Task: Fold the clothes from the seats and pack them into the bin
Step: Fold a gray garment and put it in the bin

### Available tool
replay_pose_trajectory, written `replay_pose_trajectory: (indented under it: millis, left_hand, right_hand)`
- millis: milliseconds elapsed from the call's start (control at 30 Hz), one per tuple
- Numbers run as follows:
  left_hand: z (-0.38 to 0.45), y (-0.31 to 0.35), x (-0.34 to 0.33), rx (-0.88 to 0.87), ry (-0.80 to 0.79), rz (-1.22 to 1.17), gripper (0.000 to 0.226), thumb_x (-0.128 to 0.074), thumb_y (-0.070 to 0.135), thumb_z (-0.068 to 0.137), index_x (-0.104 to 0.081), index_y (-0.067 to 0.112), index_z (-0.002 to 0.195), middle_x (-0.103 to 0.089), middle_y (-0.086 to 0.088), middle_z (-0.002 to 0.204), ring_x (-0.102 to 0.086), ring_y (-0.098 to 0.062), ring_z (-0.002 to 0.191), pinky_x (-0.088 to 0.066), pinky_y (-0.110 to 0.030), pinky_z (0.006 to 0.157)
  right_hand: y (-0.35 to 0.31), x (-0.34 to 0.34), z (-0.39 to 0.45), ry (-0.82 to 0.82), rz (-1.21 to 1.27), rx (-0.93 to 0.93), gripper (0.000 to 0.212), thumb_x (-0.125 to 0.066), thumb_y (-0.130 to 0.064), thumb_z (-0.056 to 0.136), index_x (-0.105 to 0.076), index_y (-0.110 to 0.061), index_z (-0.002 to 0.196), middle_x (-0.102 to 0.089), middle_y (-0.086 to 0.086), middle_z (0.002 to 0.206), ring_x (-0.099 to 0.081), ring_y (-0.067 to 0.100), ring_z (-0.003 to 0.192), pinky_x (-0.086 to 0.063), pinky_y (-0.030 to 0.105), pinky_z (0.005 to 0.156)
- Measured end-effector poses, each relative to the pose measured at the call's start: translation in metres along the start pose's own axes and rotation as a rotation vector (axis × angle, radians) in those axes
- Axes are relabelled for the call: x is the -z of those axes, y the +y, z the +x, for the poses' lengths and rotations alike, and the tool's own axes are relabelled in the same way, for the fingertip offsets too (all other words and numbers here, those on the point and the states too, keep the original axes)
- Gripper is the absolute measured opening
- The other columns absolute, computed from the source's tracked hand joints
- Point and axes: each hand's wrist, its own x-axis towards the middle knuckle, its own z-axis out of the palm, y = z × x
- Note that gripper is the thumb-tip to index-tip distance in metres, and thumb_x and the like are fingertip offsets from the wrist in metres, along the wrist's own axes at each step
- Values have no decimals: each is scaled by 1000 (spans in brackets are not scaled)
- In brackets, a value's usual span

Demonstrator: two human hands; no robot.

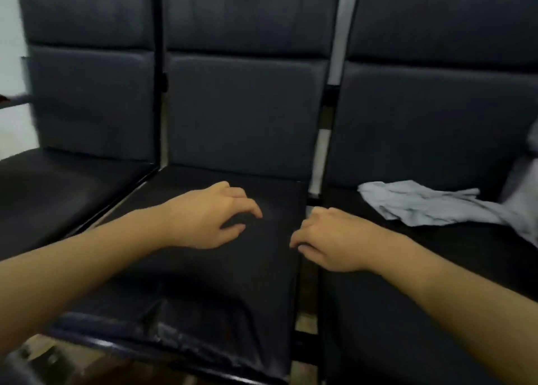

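Note:
A crumpled light grey garment (pixel 431 207) lies on the right seat (pixel 407 282), reaching off towards the right edge of the view. My left hand (pixel 209 215) is low over the middle seat (pixel 233 268), palm down, fingers loosely curled and holding nothing. My right hand (pixel 329 239) is at the gap between the middle and right seats, knuckles up and fingers curled under, with nothing visible in it. The grey garment is about a hand's width to the right of my right hand. No bin is in view.
Three black padded seats stand in a row with tall backrests (pixel 241 108) behind them. The left seat (pixel 58 198) holds nothing. The front edge of the middle seat looks worn and creased. A strip of floor (pixel 304 320) shows through the gap between seats.

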Motion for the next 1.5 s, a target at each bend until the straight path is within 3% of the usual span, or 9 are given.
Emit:
replay_pose_trajectory:
  millis: [267,600,700,833,967,1067,1267,1400,1500]
  left_hand:
    - [189,78,-14,-143,-8,-248,29,-55,35,106,-59,41,134,-57,17,119,-51,-7,107,-44,-26,94]
    - [233,78,-58,-109,66,-472,29,-61,32,103,-63,42,129,-57,22,113,-57,-1,97,-43,-15,78]
    - [233,65,-56,-82,78,-525,31,-62,30,102,-63,43,130,-57,23,113,-61,-5,98,-48,-20,84]
    - [225,49,-55,-45,84,-566,32,-64,30,102,-62,43,131,-60,18,118,-61,-4,97,-46,-17,79]
    - [215,43,-40,-13,150,-592,51,-69,45,97,-53,36,144,-60,16,124,-60,-2,97,-43,-14,76]
    - [206,48,-19,-46,238,-648,69,-74,57,89,-48,34,148,-58,17,124,-59,2,97,-43,-13,76]
    - [185,38,22,-3,380,-628,28,-78,48,90,-70,31,111,-73,12,100,-68,-7,93,-57,-41,88]
    - [156,24,47,-16,497,-609,13,-79,39,90,-71,36,100,-74,18,95,-67,3,92,-55,-28,82]
    - [134,15,67,0,562,-582,10,-79,33,92,-71,35,98,-74,19,95,-67,4,92,-53,-24,80]
  right_hand:
    - [136,-90,-102,-56,189,-625,34,-45,-37,104,-64,-33,132,-53,0,142,-50,30,128,-45,45,104]
    - [214,-135,-81,-114,348,-1023,34,-48,-38,100,-67,-49,126,-33,1,150,-28,39,140,-31,52,113]
    - [215,-139,-72,-78,302,-1042,33,-47,-31,101,-65,-46,124,-31,1,153,-28,39,135,-33,52,107]
    - [225,-121,-65,193,733,-1046,21,-54,-29,104,-72,-41,103,-75,4,103,-66,27,101,-54,46,92]
    - [220,-40,-48,333,1117,-695,15,-71,-20,99,-82,-23,107,-80,-3,109,-72,12,109,-54,36,105]
    - [195,26,-33,283,1045,-454,20,-72,-17,98,-81,-25,114,-79,-11,111,-70,6,113,-49,27,106]
    - [153,76,-13,251,828,-372,35,-75,-30,95,-67,-36,128,-78,-15,107,-72,5,104,-53,33,99]
    - [146,83,-14,277,696,-454,60,-79,-33,90,-50,-28,142,-73,-9,112,-70,8,101,-54,32,93]
    - [143,87,-14,299,588,-456,37,-76,-33,93,-66,-28,128,-74,-11,103,-70,6,95,-56,34,93]
